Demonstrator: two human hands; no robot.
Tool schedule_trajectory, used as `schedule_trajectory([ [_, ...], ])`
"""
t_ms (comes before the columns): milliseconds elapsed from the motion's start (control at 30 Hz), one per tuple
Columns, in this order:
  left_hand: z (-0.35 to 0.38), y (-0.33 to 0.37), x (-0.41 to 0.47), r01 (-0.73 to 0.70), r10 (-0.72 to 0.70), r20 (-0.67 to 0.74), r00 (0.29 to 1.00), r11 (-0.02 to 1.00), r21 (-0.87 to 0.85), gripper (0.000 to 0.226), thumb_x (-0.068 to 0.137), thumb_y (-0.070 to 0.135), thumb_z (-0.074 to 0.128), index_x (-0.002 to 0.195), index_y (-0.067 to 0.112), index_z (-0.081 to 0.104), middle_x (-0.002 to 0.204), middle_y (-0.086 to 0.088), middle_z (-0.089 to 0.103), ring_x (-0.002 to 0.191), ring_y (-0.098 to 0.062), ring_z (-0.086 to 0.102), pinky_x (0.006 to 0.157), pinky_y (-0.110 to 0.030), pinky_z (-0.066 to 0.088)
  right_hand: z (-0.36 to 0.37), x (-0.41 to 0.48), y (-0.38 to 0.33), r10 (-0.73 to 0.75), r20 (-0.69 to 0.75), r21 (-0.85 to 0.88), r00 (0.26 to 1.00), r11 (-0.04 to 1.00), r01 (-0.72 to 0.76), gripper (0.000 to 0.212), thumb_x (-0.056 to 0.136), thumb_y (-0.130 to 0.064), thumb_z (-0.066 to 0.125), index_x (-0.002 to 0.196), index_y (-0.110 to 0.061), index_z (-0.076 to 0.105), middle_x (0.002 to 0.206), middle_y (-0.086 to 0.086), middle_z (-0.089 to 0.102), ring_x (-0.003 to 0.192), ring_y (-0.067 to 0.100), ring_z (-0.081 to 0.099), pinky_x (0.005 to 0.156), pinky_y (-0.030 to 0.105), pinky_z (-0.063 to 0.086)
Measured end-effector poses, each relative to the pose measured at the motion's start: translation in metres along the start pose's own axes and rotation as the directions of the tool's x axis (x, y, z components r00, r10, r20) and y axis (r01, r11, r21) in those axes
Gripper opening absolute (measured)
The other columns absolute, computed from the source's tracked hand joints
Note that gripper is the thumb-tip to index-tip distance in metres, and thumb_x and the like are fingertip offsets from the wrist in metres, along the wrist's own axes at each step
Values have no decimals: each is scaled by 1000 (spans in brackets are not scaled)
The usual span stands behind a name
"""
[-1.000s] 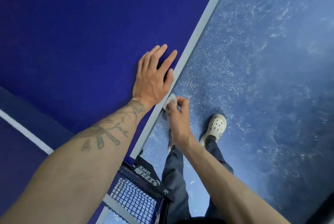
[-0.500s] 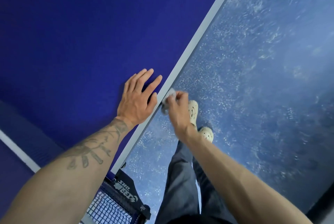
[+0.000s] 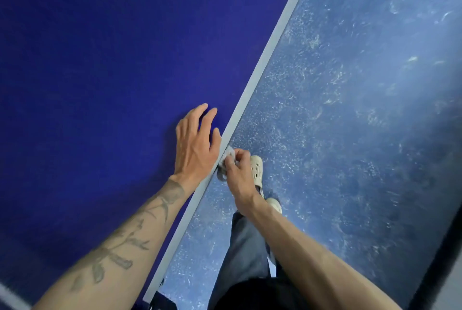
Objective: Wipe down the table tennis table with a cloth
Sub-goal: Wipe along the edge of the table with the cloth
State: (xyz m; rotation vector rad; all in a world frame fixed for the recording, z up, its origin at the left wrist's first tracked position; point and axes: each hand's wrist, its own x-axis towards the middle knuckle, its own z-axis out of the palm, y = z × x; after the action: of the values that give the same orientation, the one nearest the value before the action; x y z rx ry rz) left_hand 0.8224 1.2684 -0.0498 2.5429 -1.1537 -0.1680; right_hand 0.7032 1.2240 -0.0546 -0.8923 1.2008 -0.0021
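Observation:
The dark blue table tennis table point(image 3: 100, 72) fills the left of the head view, its pale side edge point(image 3: 270, 49) running diagonally. My left hand point(image 3: 196, 146) lies flat on the tabletop beside that edge, fingers straight. My right hand point(image 3: 237, 174) grips a small crumpled grey cloth point(image 3: 226, 159) and holds it against the side edge, just right of my left hand. Most of the cloth is hidden behind the fingers.
To the right of the table lies a speckled blue floor point(image 3: 350, 109). My dark trouser legs point(image 3: 245, 247) and pale clogs point(image 3: 256, 168) stand close to the table's side. The black net clamp point(image 3: 162, 299) shows at the bottom edge.
Both hands and the cloth have slid further along the side edge away from the net. The net and post have almost dropped out of view. My feet have stepped along too.

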Motion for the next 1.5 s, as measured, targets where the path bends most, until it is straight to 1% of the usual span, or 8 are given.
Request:
schedule_trajectory([
  [167, 14, 32, 101, -83, 83, 7, 997, 997, -7, 46, 100, 16, 54, 146, 8, 57, 156, -15, 49, 141, -35, 47, 115, -48, 36, -14, 31, -33, -23, -35, 0, 999, 1000, 23, 5, 110, -15, 47, 105, -15, 46, 90, 3, 59, 56, -5, 54, 53, 14, 45],
  [333, 24, 52, 170, -49, 49, 14, 999, 999, -4, 48, 102, 15, 52, 150, 9, 54, 160, -15, 46, 146, -36, 43, 118, -49, 34, -30, 95, -109, -130, -174, 76, 976, 986, 145, 4, 111, -22, 46, 113, -20, 47, 118, 12, 63, 92, 18, 61, 76, 33, 53],
  [467, 38, 66, 213, -145, 144, 31, 989, 989, 42, 48, 103, 22, 51, 150, 10, 55, 161, -15, 46, 147, -38, 43, 118, -51, 33, -29, 83, -88, -156, -138, -4, 978, 988, 157, 4, 111, -19, 45, 113, -22, 47, 126, 17, 58, 111, 27, 62, 98, 51, 54],
  [600, 51, 71, 233, -184, 182, 31, 983, 978, 99, 49, 105, 28, 49, 152, 14, 54, 163, -14, 44, 149, -37, 40, 119, -52, 32, -37, 82, -81, -178, -44, -16, 983, 984, 177, 8, 110, -11, 45, 107, -18, 44, 108, 20, 60, 82, 14, 57, 78, 39, 52],
  [867, 62, 68, 237, -159, 165, -37, 986, 979, 125, 51, 102, 30, 53, 152, 20, 54, 164, -7, 43, 150, -30, 39, 121, -49, 32, -70, 162, -184, -245, -167, 66, 955, 964, 259, 9, 111, -17, 47, 117, -10, 48, 117, 25, 64, 91, 24, 60, 88, 56, 55],
  [1067, 63, 68, 239, -150, 153, -21, 988, 982, 112, 51, 102, 28, 53, 152, 20, 54, 165, -6, 42, 151, -29, 38, 121, -49, 32, -72, 121, -160, -138, 26, 54, 990, 989, 136, 4, 111, -7, 46, 113, -4, 44, 93, 7, 61, 70, 9, 56, 60, 20, 49],
  [1333, 65, 64, 239, -156, 158, -8, 987, 980, 125, 52, 103, 29, 53, 154, 20, 52, 165, -6, 40, 152, -29, 36, 122, -49, 32, -94, 209, -251, -215, -170, 134, 962, 962, 239, 5, 112, -23, 50, 113, -18, 48, 112, 10, 64, 92, 19, 61, 80, 42, 54],
  [1500, 67, 63, 239, -152, 154, 0, 988, 980, 130, 52, 104, 31, 51, 155, 22, 51, 167, -4, 38, 154, -27, 34, 124, -48, 29, -91, 179, -223, -170, -76, 107, 982, 978, 178, 12, 112, -19, 50, 117, -8, 47, 98, 9, 65, 79, 15, 60, 68, 31, 54],
])
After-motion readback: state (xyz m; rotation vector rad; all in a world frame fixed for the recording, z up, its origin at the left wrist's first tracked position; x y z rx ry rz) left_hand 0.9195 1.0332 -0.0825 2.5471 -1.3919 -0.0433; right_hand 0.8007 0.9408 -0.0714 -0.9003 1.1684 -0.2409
